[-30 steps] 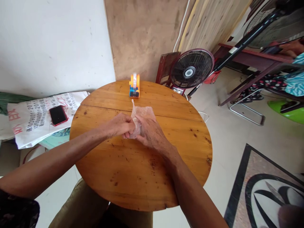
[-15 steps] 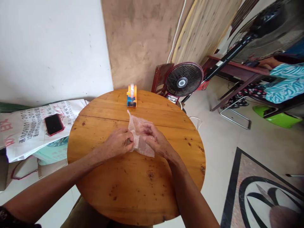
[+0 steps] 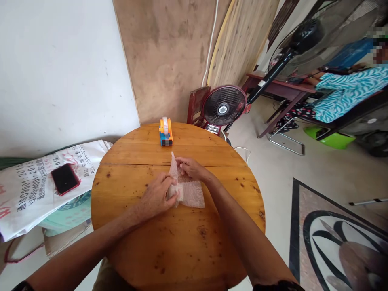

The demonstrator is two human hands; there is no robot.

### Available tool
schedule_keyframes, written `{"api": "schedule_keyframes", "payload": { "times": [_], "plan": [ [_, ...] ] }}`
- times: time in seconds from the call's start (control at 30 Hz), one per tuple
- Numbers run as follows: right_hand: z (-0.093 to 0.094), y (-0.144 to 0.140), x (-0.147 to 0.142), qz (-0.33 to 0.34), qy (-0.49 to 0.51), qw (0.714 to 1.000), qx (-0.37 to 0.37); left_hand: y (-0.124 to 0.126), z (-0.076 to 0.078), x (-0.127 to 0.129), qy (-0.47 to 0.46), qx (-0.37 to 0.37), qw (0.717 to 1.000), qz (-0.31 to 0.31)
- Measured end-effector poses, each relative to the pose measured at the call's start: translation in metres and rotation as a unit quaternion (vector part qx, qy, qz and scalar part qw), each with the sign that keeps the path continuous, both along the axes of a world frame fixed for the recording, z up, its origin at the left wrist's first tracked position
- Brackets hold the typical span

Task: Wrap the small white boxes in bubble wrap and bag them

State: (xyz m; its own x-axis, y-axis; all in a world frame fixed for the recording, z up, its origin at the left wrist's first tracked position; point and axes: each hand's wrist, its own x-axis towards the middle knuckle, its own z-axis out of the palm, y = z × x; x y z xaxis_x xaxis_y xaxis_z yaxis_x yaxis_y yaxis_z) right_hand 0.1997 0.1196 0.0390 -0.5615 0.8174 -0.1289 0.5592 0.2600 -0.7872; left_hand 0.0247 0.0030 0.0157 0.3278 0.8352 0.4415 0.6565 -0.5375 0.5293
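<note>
A translucent sheet of bubble wrap (image 3: pixel 195 195) lies on the round wooden table (image 3: pixel 142 248), its left part folded up into a raised flap. A small pale piece shows under my left fingertips at the fold; its kind I cannot make out. My left hand (image 3: pixel 160 190) is closed on the left edge of the wrap, thumb near me and fingers beyond. At the far side of the sheet, my right hand (image 3: pixel 191 167) has its fingers curled against the raised flap. An orange and blue tape dispenser (image 3: pixel 165 132) with a roll of clear tape stands beyond the wrap.
A phone (image 3: pixel 64 178) with a red edge rests on a white printed sack (image 3: pixel 27 194) left of the table. A fan (image 3: pixel 223 108) stands behind the table to the right. Farther right, a person in a turquoise patterned top (image 3: pixel 342 93) sits at a desk (image 3: pixel 279 85).
My right hand has gone from lying over the wrap's right part to its far edge, fingers now curled at the flap. The left part stands more upright. The camera view has shifted.
</note>
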Motion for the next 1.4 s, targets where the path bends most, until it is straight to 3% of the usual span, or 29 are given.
{"api": "schedule_keyframes", "payload": {
  "times": [0.1,0.23,0.4,0.53,0.63,0.73,0.83,0.93,1.0,1.1,1.23,1.4],
  "plan": [
    [-0.005,0.003,0.003,-0.025,0.013,0.998,-0.059,0.002,-0.003,0.001,0.006,-0.003,1.000,-0.016],
    [-0.007,0.006,0.006,-0.046,0.031,0.993,-0.106,0.002,-0.011,0.004,0.082,-0.026,0.995,-0.041],
    [-0.003,0.003,0.013,-0.049,0.058,0.990,-0.122,0.001,-0.018,0.009,0.139,-0.045,0.989,-0.034],
    [-0.008,0.000,0.023,-0.070,0.104,0.987,-0.102,0.002,-0.012,0.013,0.178,-0.056,0.982,-0.019],
    [-0.010,0.001,0.025,-0.085,0.099,0.990,-0.051,0.004,-0.003,0.015,0.218,-0.076,0.973,-0.018],
    [-0.005,-0.005,0.026,-0.081,0.094,0.991,0.054,0.004,0.006,0.015,0.246,-0.100,0.964,-0.027],
    [0.003,-0.031,0.033,-0.114,0.064,0.980,0.150,0.005,0.011,0.015,0.250,-0.108,0.962,-0.028],
    [0.005,-0.073,0.044,-0.205,0.004,0.956,0.210,0.005,0.011,0.014,0.238,-0.110,0.965,-0.024],
    [0.003,-0.099,0.050,-0.262,-0.025,0.944,0.201,0.005,0.009,0.013,0.225,-0.106,0.968,-0.026],
    [0.000,-0.121,0.051,-0.303,-0.071,0.943,0.115,0.004,0.006,0.013,0.213,-0.107,0.971,-0.025],
    [0.000,-0.121,0.042,-0.305,-0.124,0.944,0.023,0.002,0.007,0.015,0.203,-0.114,0.972,-0.008],
    [-0.010,-0.114,0.031,-0.311,-0.124,0.942,0.035,0.002,0.013,0.015,0.209,-0.107,0.972,-0.011]
  ]
}}
